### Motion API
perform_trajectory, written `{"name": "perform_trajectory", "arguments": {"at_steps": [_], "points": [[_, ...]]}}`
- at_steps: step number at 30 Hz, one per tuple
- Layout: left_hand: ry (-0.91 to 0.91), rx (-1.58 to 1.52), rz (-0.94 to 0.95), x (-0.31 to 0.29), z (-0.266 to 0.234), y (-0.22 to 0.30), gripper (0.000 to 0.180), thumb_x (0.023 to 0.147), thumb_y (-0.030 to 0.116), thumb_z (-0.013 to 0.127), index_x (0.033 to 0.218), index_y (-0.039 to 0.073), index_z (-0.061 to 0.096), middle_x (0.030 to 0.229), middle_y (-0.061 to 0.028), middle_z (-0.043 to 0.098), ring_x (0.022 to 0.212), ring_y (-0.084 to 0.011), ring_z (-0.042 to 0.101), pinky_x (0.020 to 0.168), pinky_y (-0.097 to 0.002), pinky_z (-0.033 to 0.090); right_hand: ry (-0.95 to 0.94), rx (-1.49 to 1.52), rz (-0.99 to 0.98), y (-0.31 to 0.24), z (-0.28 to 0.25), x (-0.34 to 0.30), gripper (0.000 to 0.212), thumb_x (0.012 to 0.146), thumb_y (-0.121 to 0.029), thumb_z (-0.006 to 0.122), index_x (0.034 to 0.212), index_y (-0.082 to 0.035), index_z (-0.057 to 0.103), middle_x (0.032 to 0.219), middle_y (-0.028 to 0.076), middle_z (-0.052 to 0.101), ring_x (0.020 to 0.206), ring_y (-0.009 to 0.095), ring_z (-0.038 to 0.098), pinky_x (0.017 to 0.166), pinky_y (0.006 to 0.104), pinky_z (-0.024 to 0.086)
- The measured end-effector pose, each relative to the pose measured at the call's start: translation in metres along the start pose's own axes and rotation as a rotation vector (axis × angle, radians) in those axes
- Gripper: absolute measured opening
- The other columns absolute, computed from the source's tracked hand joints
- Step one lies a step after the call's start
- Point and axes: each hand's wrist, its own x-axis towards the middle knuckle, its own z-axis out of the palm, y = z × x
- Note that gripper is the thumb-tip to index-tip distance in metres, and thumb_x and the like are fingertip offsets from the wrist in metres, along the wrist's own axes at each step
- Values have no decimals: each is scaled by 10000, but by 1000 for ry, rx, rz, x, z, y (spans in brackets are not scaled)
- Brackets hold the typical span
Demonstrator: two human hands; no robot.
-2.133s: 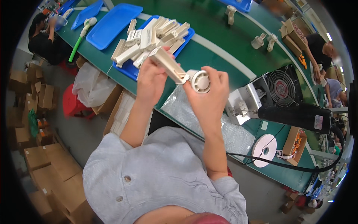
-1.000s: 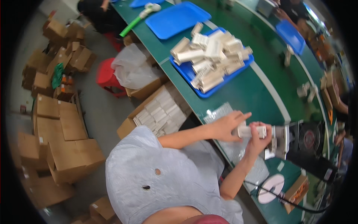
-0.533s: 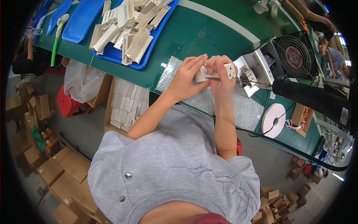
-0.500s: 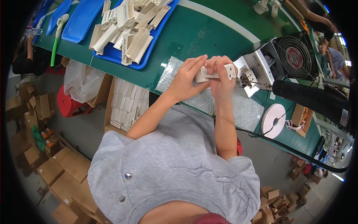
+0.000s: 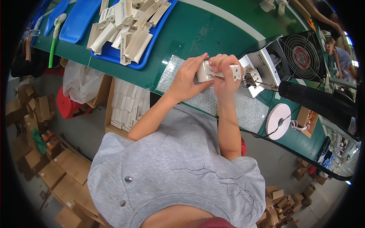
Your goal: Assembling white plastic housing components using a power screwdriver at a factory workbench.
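Both my hands hold a white plastic housing [image 5: 206, 73] with dark print, above the bubble wrap [image 5: 173, 74] at the table's near edge. My left hand [image 5: 188, 78] is closed round its left end, the thumb below. My right hand [image 5: 224, 72] grips the other end with curled fingers, and a squared end face with small holes sticks out beside it. Whether the housing is one part or two fitted together, I cannot tell. Just right of my right hand stands a silver metal device [image 5: 262, 66]. A black cylindrical tool [image 5: 300, 95] points its thin metal shaft toward that device.
A blue tray [image 5: 142, 62] heaped with white housings stands at the far left. A fan [image 5: 303, 56] is behind the metal device. Nearer lies a white tape roll [image 5: 278, 122]. Below the table edge, a carton [image 5: 110, 123] holds white pieces beside a red stool [image 5: 66, 104].
The view has shifted slightly. My hands stay on the housing, and more of its left part shows between them. The housing seems turned a little.
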Motion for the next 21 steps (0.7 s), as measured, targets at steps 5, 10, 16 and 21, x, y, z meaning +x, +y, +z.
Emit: {"name": "perform_trajectory", "arguments": {"at_steps": [5, 10, 16, 21], "points": [[9, 1, 2, -1, -2, 1, 821, 710, 172, 900, 1414, -35, 531, 1315, -216, 639, 1207, -387, 610, 1005, -449, 511, -21, -40, -3, -1, 1, -1, 194, 962, -106, 636, 808, -5, 574, 729, 87, 602, 744, 179, 563, 825, 369, 487], [6, -11, -9, -2, -2, 2, 814, 701, 129, 897, 1416, -19, 539, 1322, -195, 645, 1208, -365, 615, 1005, -436, 508, 4, -33, 7, -3, 1, -4, 166, 937, -62, 636, 796, -6, 569, 730, 87, 605, 743, 175, 564, 815, 359, 486], [4, -8, -7, -1, 0, 1, 824, 685, 94, 881, 1425, -6, 534, 1354, -196, 633, 1208, -374, 614, 1006, -442, 510, 148, -150, 22, -4, 11, -12, 157, 897, 20, 642, 771, -9, 553, 723, 65, 606, 699, 132, 556, 710, 290, 474], [-3, -8, 33, -2, -1, 0, 791, 694, 36, 834, 1424, -7, 533, 1354, -202, 632, 1202, -380, 614, 1001, -441, 511, 228, -320, 49, -6, 22, -21, 188, 901, 5, 668, 753, -23, 555, 721, 30, 608, 685, 79, 527, 632, 248, 430]]}}
